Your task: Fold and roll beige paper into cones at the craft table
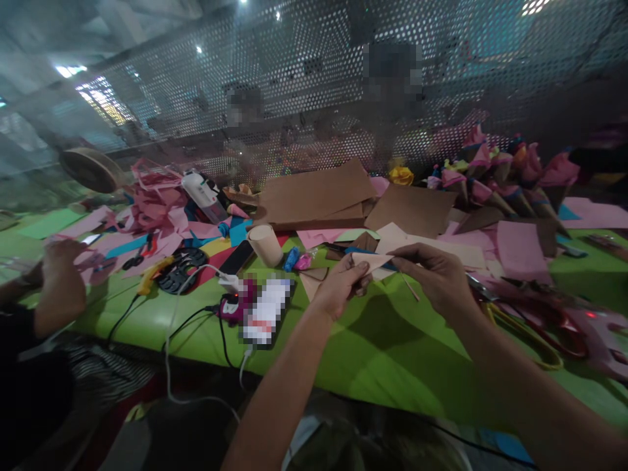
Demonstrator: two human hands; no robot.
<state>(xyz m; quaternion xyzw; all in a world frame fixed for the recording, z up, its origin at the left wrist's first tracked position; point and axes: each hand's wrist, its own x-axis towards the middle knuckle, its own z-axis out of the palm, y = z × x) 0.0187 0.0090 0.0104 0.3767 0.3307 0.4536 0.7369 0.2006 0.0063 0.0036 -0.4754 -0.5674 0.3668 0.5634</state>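
Between my two hands, above the green tabletop (387, 353), is a small pale pink piece of paper (371, 263) that comes to a point. My left hand (338, 284) is closed on its left side, the thumb lying on top. At the paper's right end, the fingertips of my right hand (434, 271) pinch the edge. Just behind lie brown and cream paper pieces (392, 235) and something blue, partly covered by my hands. A thin stick (411, 288) rests below the paper.
Scissors (520, 320) with red and yellow handles lie at right. A phone (267, 311), a purple power adapter (233, 307) and cables sit left of my arm. Brown card (314, 193) and paper cones (520, 170) stand at the back. At far left is another person's hand (61, 275).
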